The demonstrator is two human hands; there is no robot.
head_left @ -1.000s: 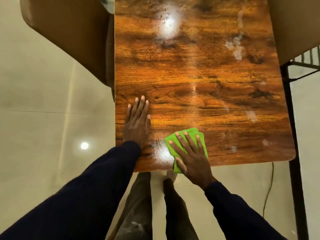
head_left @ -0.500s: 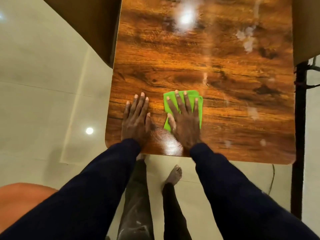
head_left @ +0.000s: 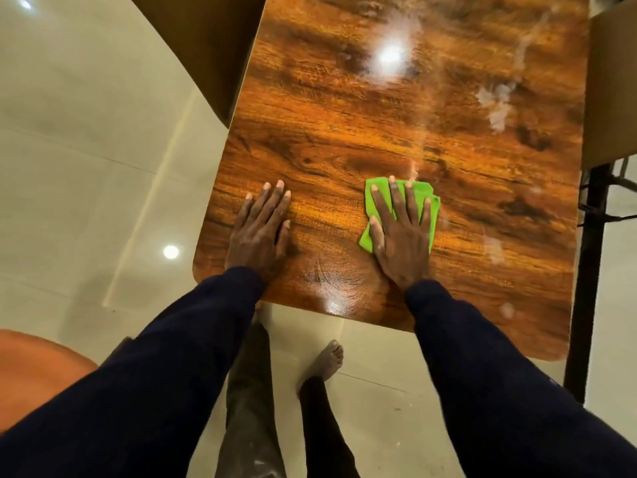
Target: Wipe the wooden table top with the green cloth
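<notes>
The glossy wooden table top point(head_left: 396, 125) fills the upper middle of the head view. A folded green cloth point(head_left: 422, 193) lies on it near the front edge. My right hand point(head_left: 401, 232) presses flat on the cloth with straight, spread fingers and covers most of it. Flat on the bare wood near the front left corner, my left hand point(head_left: 260, 229) rests with its fingers straight and close together. Whitish smears point(head_left: 496, 108) mark the wood at the far right, with fainter patches point(head_left: 494, 250) to the right of the cloth.
A brown chair back point(head_left: 203, 46) stands against the table's left edge. A tan box or panel point(head_left: 610, 84) overlaps the right edge above a black metal leg point(head_left: 586, 270). An orange seat point(head_left: 34, 370) sits at lower left. My legs and a bare foot point(head_left: 327, 360) stand on pale tiles.
My right hand has slid the green cloth from the front edge further onto the table and then to the right, away from my left hand. My left hand has stayed in place.
</notes>
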